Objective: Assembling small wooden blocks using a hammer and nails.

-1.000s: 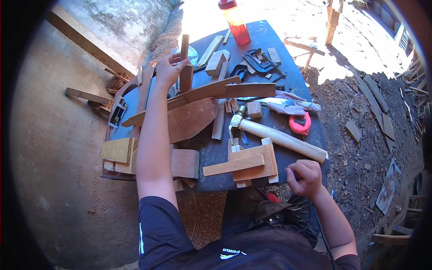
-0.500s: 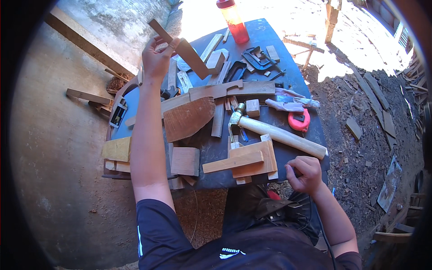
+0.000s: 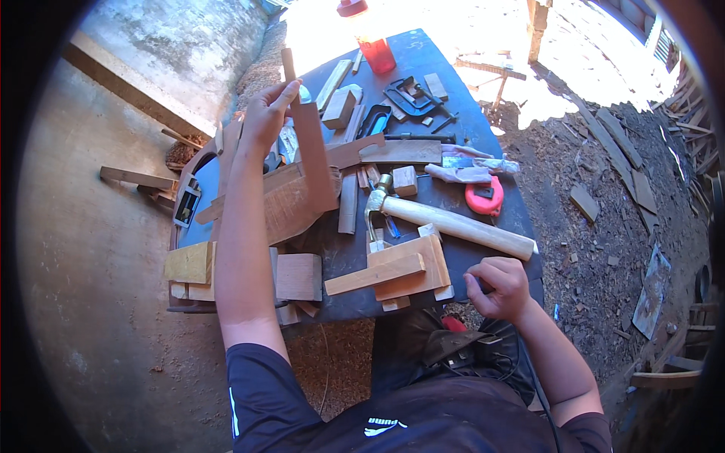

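Raised over the left side of the blue table, my left hand is closed on a flat brown wooden piece, narrow at the top and wider below. It hangs in front of a curved wooden board and hides part of it. My right hand is curled into a loose fist at the table's near edge, with nothing visible in it. Close to that fist lie a claw hammer with a pale wooden handle and a flat wooden board with a thin wooden strip across it.
On the blue table are a pink tape measure, a black clamp, wooden blocks and a red bottle at the back. A phone lies at the left edge. Wood scraps litter the ground at right.
My left hand has turned the wooden piece from a slant to nearly upright and brought it slightly nearer. My right hand keeps its curled shape by the table edge. The view has shifted slightly.
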`<state>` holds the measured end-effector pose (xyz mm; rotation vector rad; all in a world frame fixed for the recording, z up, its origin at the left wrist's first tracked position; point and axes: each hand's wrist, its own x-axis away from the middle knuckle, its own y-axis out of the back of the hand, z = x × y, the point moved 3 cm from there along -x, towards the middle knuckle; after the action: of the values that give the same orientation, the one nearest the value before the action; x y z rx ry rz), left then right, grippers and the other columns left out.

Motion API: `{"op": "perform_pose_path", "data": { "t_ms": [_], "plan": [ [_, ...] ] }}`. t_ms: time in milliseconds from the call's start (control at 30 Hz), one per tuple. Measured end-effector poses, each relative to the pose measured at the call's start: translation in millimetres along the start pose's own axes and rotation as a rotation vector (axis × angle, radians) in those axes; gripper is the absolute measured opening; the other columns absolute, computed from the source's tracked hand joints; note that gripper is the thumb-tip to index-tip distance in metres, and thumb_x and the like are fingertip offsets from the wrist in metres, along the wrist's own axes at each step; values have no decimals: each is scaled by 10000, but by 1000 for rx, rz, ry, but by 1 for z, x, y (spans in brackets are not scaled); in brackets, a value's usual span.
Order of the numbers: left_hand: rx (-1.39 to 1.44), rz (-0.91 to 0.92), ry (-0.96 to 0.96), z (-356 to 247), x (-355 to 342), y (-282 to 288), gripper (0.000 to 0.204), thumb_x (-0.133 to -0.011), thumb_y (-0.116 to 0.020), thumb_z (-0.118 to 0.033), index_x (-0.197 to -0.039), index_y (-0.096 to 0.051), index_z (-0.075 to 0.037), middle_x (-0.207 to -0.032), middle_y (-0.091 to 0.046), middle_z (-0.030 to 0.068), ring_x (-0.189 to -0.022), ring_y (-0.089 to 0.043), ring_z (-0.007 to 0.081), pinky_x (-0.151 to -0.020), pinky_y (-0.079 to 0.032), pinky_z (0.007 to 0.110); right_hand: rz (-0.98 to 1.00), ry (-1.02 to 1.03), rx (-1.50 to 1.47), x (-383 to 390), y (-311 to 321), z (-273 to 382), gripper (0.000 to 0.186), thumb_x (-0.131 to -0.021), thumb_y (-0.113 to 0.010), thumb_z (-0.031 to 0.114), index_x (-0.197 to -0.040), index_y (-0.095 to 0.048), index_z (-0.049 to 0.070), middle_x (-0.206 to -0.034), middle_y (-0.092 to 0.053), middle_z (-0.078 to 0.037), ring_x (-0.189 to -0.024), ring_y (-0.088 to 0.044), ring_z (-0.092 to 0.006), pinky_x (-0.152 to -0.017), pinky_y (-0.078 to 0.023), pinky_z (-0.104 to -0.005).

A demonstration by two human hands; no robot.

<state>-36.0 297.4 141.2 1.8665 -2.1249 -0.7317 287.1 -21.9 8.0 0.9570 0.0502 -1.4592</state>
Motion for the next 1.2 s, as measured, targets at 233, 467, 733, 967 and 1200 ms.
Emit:
{"op": "perform_pose_path", "data": {
  "t_ms": [233, 467, 733, 967, 1200],
  "plan": [
    [-865, 86, -426, -1, -5, -36, 386, -1083, -530, -276, -1420, -609, -104, -1245, -658, 235, -1206, -629, 418, -984, -493, 478, -6, -10, 6, -1, 0, 0, 62, -813, -733, 54, -791, -675, 50, -662, -630, -78, -575, -650, -256, -532, -527, -368],
    [-1246, 260, -275, 31, -6, -81, 558, -1010, -550, -113, -1544, -514, -269, -1283, -616, 123, -1244, -613, 339, -1041, -404, 521, -11, -11, -23, 0, 1, 0, 63, -809, -734, 49, -795, -672, 50, -683, -643, -80, -584, -656, -260, -544, -537, -371],
    [-1116, 233, -209, 64, -27, -80, 473, -1013, -607, -216, -1483, -576, -261, -1359, -614, 95, -1286, -616, 294, -1058, -392, 575, -11, -7, -88, -1, 2, 0, 82, -785, -747, 42, -794, -666, 52, -684, -633, -80, -582, -648, -262, -544, -533, -374],
    [-957, 352, -333, 14, -37, -139, 576, -963, -715, -391, -1465, -587, -139, -1369, -638, 155, -1298, -600, 351, -1086, -474, 450, -19, -26, -138, -1, 8, -3, 79, -786, -755, 48, -804, -679, 57, -679, -624, -72, -571, -642, -255, -538, -527, -367],
    [-1216, 406, -174, 12, -64, -194, 1080, -809, -804, -604, -1660, -258, -228, -1401, -633, 218, -1350, -582, 358, -1110, -478, 458, -50, -41, -213, -2, 10, -5, 83, -794, -753, 53, -795, -670, 58, -680, -623, -66, -575, -645, -250, -539, -533, -369]
  ]
}}
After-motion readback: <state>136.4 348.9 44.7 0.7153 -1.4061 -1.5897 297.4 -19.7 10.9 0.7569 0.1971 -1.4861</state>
